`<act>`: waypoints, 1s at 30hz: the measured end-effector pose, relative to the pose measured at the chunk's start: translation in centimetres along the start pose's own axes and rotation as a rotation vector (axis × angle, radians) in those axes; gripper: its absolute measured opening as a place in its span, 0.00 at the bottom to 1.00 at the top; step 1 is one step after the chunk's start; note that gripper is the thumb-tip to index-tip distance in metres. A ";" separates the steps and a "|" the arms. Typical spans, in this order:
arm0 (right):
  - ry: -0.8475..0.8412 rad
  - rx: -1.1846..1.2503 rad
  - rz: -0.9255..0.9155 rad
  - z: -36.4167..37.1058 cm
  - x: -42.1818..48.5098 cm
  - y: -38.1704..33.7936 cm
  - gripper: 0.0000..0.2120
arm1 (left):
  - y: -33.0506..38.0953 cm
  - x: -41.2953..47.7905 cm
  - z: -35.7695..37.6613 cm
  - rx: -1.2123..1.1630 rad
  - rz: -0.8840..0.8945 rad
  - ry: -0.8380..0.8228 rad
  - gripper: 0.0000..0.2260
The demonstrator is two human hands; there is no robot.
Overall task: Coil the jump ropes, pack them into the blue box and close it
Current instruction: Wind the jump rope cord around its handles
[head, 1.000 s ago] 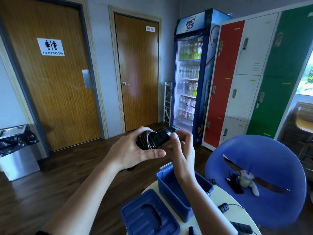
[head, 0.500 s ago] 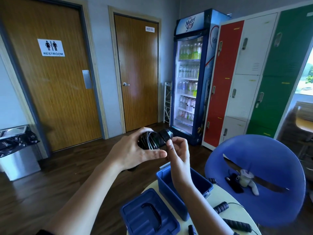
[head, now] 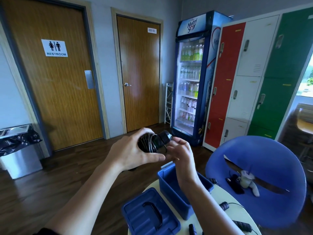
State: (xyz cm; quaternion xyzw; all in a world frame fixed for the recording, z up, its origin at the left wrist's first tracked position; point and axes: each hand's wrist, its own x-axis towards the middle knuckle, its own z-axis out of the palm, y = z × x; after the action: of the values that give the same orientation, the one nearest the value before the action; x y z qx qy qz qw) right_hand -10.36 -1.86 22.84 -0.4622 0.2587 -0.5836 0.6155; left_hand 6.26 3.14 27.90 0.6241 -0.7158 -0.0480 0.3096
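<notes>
My left hand (head: 135, 152) grips a black coiled jump rope (head: 150, 143) held up above the table, its handle end sticking out to the right. Just right of the coil is my right hand (head: 181, 153), fingers loosely curled near the cord's loose end; whether it pinches the cord is hidden. Below my hands stands the open blue box (head: 171, 189) on the round pale table (head: 218, 197). The blue lid (head: 149, 216) with its black handle lies flat to the box's left. Another black jump rope (head: 225, 205) lies loose on the table at the right.
A blue chair (head: 264, 167) stands right of the table with a phone and a small white thing on its seat. A drinks fridge (head: 194, 77) and coloured lockers (head: 254, 73) line the far wall. A steel bin (head: 18, 150) stands at the left on the wooden floor.
My right hand has dropped a little and drawn back from the handle end, its fingers now looser. The left hand keeps the coil in about the same place.
</notes>
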 end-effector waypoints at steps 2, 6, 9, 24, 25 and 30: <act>-0.055 -0.136 0.105 0.1 0.5 -1.7 0.29 | 0.1 -0.2 0.1 0.120 0.041 0.012 0.36; -0.182 -0.574 0.293 1.5 1.7 -4.3 0.35 | 0.8 -0.3 0.8 0.324 0.119 0.056 0.43; -0.050 -0.717 0.198 2.0 2.0 -3.7 0.35 | 1.1 -0.3 1.1 0.378 0.113 0.048 0.53; 0.321 -0.399 -0.129 1.6 0.9 -2.4 0.18 | 0.4 0.3 2.3 -0.164 -0.124 0.668 0.19; 0.312 -0.401 -0.146 1.7 0.8 -2.6 0.18 | 0.6 0.3 2.3 -0.288 -0.170 0.638 0.19; 0.292 -0.415 -0.226 1.7 0.5 -2.6 0.18 | 1.4 0.7 2.5 -0.427 -0.213 0.627 0.20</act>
State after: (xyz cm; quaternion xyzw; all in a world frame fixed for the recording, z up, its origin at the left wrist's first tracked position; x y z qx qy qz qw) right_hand -10.06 -1.63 25.98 -0.5150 0.4057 -0.6435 0.3950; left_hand 3.76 2.00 26.79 0.6007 -0.4916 -0.0346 0.6295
